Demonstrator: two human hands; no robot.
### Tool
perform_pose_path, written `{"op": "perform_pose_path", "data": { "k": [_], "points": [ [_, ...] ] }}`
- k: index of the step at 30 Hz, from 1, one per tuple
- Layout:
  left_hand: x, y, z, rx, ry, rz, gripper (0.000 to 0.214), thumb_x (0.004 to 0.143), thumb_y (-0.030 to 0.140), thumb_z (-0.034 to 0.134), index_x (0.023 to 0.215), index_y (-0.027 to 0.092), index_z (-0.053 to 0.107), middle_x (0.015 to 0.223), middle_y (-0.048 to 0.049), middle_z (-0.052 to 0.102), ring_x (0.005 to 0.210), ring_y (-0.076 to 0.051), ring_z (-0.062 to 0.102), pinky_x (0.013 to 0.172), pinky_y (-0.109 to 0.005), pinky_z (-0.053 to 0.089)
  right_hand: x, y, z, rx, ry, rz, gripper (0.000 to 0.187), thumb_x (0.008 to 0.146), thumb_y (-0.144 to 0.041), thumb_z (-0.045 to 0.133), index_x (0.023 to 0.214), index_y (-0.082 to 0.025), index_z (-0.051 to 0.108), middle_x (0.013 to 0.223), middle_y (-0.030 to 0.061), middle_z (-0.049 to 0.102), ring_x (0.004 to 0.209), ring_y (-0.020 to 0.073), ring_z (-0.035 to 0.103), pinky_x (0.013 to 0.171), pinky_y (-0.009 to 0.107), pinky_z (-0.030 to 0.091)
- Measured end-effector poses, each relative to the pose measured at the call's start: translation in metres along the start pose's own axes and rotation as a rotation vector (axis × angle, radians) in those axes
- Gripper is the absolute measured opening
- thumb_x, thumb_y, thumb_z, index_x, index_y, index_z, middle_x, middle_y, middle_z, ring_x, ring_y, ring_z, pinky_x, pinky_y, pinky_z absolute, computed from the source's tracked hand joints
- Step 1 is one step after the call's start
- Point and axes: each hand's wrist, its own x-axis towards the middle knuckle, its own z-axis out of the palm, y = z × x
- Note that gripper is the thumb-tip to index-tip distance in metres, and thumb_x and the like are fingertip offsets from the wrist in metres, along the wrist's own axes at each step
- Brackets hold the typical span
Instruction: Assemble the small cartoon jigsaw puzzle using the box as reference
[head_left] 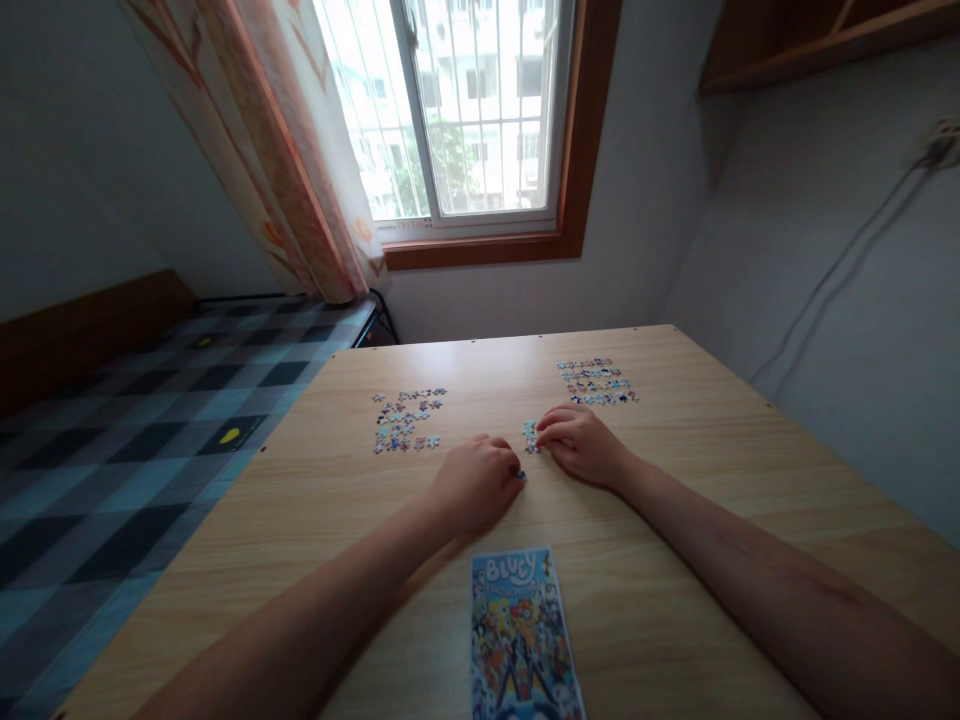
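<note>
My left hand (pixel 480 478) is closed over the middle of the table, its fingertips pinching a small jigsaw puzzle piece (pixel 522 475). Just right of it, my right hand (pixel 581 442) rests its bent fingertips against a small cluster of joined puzzle pieces (pixel 529 436). Whether the right fingers grip a piece or only press on the cluster I cannot tell. Several loose pieces lie in rows at the left (pixel 405 420). More rows of puzzle pieces (pixel 596 381) are spread beyond my right hand.
A colourful "Bluey" picture sheet (pixel 521 630) lies on the wooden table (pixel 360 600) near me. To the left stands a bed (pixel 150 440) with checked bedding. A window (pixel 487 110) with a curtain (pixel 255 140) is behind the table, and a cable (pixel 840 260) hangs on the right wall.
</note>
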Motion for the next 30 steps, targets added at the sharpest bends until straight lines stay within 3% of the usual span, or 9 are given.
{"op": "perform_pose_path", "data": {
  "k": [13,30],
  "points": [
    [0.016,-0.001,0.028,-0.040,0.252,0.110,0.021,0.091,0.019,0.058,0.107,0.018,0.072,0.110,-0.0083,0.072,0.104,-0.024,0.062,0.096,-0.040,0.053,0.002,-0.003,0.002,0.000,-0.043,0.002,0.028,0.080,-0.002,0.060,0.082,-0.024,0.078,0.090,0.0024,0.077,0.089,0.0209,0.067,0.089,0.039,0.050],
    [0.019,-0.009,0.033,-0.085,0.262,0.091,0.020,0.095,0.026,0.059,0.106,0.023,0.076,0.110,-0.0048,0.075,0.101,-0.022,0.064,0.092,-0.038,0.054,0.000,-0.002,0.003,0.027,-0.059,0.050,0.030,0.076,-0.001,0.059,0.084,-0.023,0.078,0.093,0.0026,0.078,0.091,0.0210,0.069,0.091,0.039,0.051]
  ]
}}
